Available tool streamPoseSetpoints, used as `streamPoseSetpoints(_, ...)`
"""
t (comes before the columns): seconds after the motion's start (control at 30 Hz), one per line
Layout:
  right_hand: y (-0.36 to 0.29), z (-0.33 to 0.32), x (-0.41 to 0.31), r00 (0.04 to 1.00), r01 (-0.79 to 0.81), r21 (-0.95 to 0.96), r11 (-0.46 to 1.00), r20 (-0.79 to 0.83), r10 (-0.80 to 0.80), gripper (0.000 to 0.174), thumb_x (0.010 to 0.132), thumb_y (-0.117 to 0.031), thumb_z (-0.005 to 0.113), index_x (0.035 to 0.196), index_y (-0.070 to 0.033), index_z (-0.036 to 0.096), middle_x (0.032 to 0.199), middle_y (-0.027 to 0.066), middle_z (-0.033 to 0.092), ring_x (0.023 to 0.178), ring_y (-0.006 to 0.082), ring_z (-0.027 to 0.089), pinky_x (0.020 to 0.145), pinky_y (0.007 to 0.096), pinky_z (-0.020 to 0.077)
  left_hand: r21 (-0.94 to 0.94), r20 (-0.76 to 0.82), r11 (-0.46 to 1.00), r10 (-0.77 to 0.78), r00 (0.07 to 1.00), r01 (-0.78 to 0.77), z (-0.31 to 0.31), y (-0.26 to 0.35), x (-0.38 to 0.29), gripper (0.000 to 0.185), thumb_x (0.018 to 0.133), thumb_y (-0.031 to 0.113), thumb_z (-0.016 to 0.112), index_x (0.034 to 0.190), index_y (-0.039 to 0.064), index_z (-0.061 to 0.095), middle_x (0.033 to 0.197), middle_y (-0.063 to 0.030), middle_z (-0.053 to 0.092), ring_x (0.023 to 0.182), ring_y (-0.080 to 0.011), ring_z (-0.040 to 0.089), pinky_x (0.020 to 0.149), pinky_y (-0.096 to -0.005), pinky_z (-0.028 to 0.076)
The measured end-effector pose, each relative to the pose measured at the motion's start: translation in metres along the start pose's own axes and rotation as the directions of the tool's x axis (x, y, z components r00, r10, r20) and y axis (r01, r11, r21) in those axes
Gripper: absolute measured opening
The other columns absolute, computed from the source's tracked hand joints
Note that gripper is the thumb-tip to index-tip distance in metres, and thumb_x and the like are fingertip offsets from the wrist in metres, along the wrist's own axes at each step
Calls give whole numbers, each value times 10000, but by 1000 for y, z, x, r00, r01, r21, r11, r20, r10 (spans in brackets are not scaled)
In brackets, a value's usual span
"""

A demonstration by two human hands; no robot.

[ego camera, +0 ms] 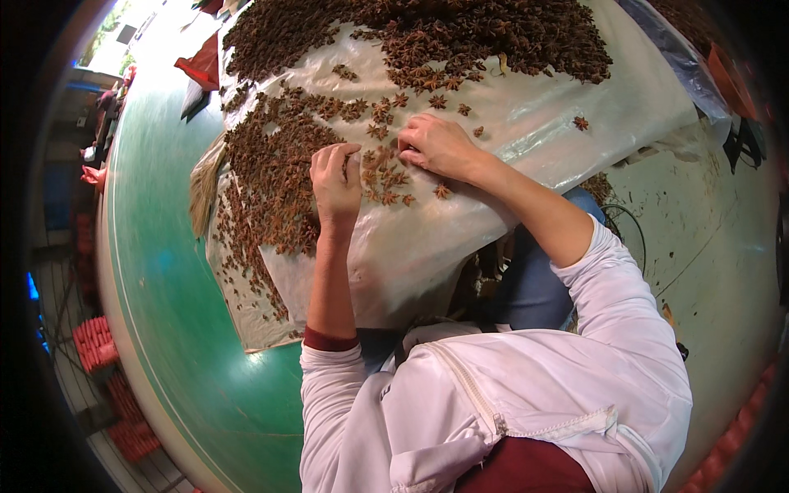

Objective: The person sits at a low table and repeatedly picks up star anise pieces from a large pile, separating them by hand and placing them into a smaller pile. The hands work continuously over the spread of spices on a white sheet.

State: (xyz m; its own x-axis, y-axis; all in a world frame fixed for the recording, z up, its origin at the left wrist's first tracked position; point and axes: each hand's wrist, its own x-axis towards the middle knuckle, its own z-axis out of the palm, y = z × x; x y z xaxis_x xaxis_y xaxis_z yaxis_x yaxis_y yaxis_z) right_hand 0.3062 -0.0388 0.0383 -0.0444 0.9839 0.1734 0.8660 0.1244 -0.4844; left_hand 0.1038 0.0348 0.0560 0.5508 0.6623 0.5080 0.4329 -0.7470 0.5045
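My left hand [336, 182] is over the right edge of a heap of small dried star anise [274, 179], its fingers curled towards the thumb. Something brown shows between them, but I cannot tell whether it is held. Just right of that hand lies a loose group of larger star anise pods [385, 179] on a whitish plastic sheet [400, 246]. My right hand [434, 146] is bent over the sheet beside the group, fingertips turned inward; what lies under them is hidden. A single star anise [442, 190] rests below my right wrist.
A large pile of star anise [487, 37] covers the far side of the sheet. A straw broom head [206, 185] lies at the left edge, over the green floor [160, 246]. Stacked red net sacks [95, 344] stand far left. Beyond the sheet's left corner is a red bag [203, 61].
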Motion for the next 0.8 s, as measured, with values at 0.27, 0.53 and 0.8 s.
streamPoseSetpoints(0.27, -3, -17, 3, 957, 255, 341, 905, -223, -185, 180, 889, -184, 620, 948, -16, 588, 878, 146, 614, 835, 350, 616, 720, 416, 497, -238, 213, 963, -78, 974, 129, 3, 33, 17, 194, 853, 24, 606, 1046, 13, 618, 969, -170, 626, 914, -346, 618, 809, -388, 494)
streamPoseSetpoints(0.53, -20, -15, -1, 846, 337, -18, 941, -433, -311, 137, 814, -114, 651, 928, -48, 610, 892, 103, 629, 854, 289, 636, 725, 398, 523, -247, 238, 943, -165, 957, 224, -13, 29, 7, 119, 926, 101, 601, 1019, 27, 607, 878, -81, 628, 777, -188, 597, 718, -302, 487)
streamPoseSetpoints(0.8, -1, -31, 8, 858, 44, -137, 990, -502, -107, 123, 825, -83, 655, 939, -90, 702, 990, 44, 701, 848, 210, 668, 779, 322, 537, -20, -40, 981, -192, 981, 192, -54, -13, -6, 119, 905, 59, 590, 1006, 57, 652, 1014, -82, 666, 981, -214, 596, 872, -326, 476)
